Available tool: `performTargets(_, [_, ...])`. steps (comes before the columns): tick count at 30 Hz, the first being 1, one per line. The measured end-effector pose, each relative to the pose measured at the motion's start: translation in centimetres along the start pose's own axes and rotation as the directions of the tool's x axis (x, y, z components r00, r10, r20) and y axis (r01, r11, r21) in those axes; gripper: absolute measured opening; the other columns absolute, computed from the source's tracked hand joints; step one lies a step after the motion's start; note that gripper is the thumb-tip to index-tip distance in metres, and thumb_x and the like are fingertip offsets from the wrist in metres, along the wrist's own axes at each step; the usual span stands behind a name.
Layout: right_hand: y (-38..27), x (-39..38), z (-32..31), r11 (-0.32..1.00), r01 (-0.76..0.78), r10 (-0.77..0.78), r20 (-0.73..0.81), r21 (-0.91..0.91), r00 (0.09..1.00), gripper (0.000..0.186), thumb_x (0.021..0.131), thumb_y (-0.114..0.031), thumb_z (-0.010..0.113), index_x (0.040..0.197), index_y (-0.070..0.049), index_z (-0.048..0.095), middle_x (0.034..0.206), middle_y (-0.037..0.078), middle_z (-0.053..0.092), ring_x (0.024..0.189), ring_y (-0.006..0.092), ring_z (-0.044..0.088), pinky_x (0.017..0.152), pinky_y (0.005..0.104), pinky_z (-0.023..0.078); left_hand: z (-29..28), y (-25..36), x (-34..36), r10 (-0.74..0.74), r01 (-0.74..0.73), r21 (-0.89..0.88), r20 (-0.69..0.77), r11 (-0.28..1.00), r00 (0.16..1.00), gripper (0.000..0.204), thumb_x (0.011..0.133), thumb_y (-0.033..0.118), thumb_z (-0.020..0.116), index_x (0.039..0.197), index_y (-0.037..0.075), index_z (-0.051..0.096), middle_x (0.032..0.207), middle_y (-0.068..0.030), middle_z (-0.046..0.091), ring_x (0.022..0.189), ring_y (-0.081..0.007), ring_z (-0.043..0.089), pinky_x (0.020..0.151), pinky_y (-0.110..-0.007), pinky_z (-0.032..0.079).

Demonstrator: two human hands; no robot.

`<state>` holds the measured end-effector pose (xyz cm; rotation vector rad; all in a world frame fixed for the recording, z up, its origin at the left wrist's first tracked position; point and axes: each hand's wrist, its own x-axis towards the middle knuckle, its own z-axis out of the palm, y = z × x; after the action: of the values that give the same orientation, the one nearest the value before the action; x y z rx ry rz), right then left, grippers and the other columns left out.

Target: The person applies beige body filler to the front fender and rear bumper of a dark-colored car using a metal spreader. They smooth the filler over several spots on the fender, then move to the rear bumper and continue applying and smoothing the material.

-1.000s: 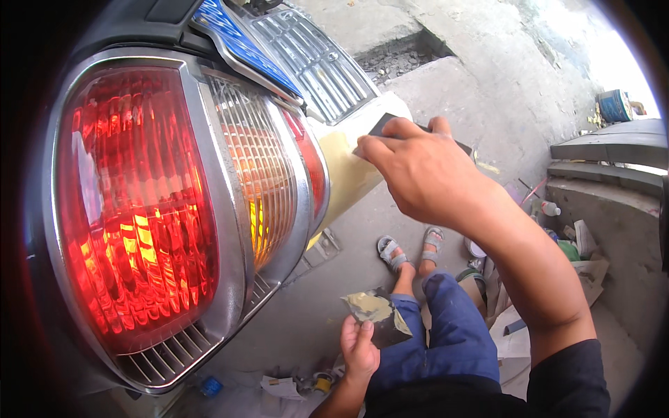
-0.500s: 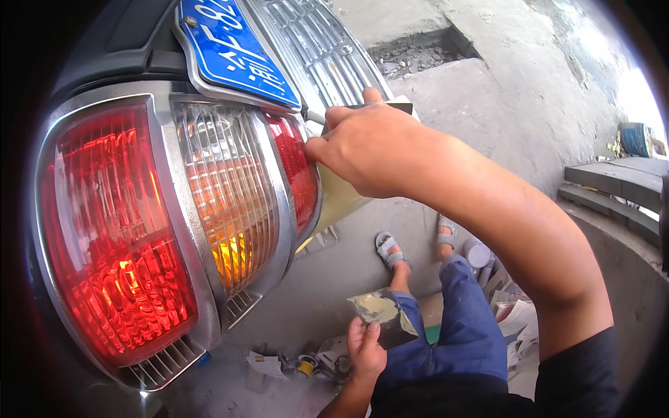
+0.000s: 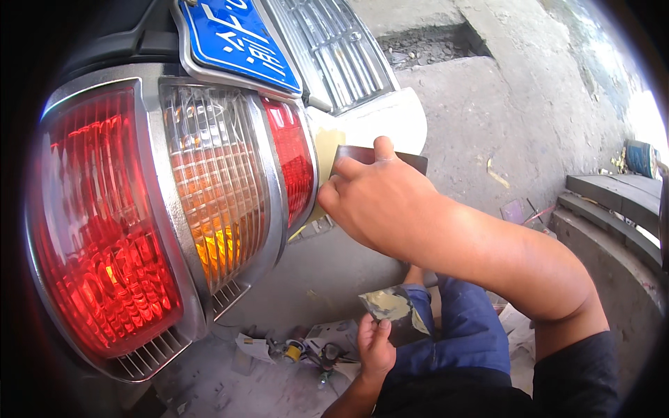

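My right hand (image 3: 387,202) is closed on a thin dark putty spreader (image 3: 408,160), its edge against a car's body panel just right of the tail light. Beige putty (image 3: 327,150) covers part of that panel, next to a white corner (image 3: 383,122). The fingertips near the panel are partly hidden behind the hand. Lower down, my left hand (image 3: 377,348) grips a flat dark putty board (image 3: 401,327) with a smeared lump of beige putty (image 3: 385,304) on it, in front of my blue trousers.
A large tail light (image 3: 104,230) with red and amber lenses fills the left side. Above it are a blue licence plate (image 3: 240,42) and a ribbed chrome panel (image 3: 341,56). Below lie cluttered tools and a yellow tape roll (image 3: 293,350). Grey steps (image 3: 617,188) and a paint bucket (image 3: 640,157) stand at right.
My right hand with the spreader has come down along the panel, uncovering the white corner and the putty. The left hand still holds the board, now slightly to the right in view.
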<state>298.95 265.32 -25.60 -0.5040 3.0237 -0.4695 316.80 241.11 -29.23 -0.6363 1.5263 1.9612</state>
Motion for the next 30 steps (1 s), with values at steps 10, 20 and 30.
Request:
performTargets(10, [0.6, -1.8, -0.9, 0.997, -0.078, 0.076, -0.188, -0.005, 0.979, 0.016, 0.084, -0.017, 0.053, 0.093, -0.004, 0.058, 0.081, 0.004, 0.067, 0.094, 0.0192, 0.058, 0.076, 0.0453, 0.043, -3.3, 0.2, 0.0, 0.031, -0.031, -0.003, 0.031, 1.000, 0.999, 0.031, 0.092, 0.003, 0.054, 0.122, -0.005, 0.050, 0.118, -0.0129, 0.060, 0.109, -0.0187, 0.056, 0.100, -0.032, 0.039])
performTargets(20, [1.9, 3.0, -2.3, 0.988, -0.155, 0.153, 0.176, -0.005, 0.972, 0.019, 0.083, -0.004, 0.051, 0.101, -0.002, 0.057, 0.087, 0.012, 0.068, 0.105, 0.0273, 0.059, 0.090, 0.0584, 0.043, -4.5, 0.3, -0.1, 0.038, -0.037, -0.027, 0.026, 0.999, 0.999, 0.030, 0.093, 0.003, 0.053, 0.121, -0.006, 0.050, 0.117, -0.0130, 0.060, 0.109, -0.0184, 0.056, 0.100, -0.032, 0.039])
performTargets(30, [-1.8, -3.1, 1.3, 0.974, -0.225, 0.224, -0.055, -0.019, 0.973, 0.026, 0.082, -0.014, 0.054, 0.104, 0.000, 0.057, 0.093, 0.004, 0.065, 0.100, 0.0182, 0.056, 0.078, 0.0507, 0.045, -4.3, 0.7, 0.0, 0.044, -0.042, -0.044, 0.047, 0.998, 0.998, 0.030, 0.092, 0.003, 0.055, 0.121, -0.005, 0.051, 0.117, -0.0127, 0.060, 0.108, -0.0183, 0.056, 0.099, -0.032, 0.040])
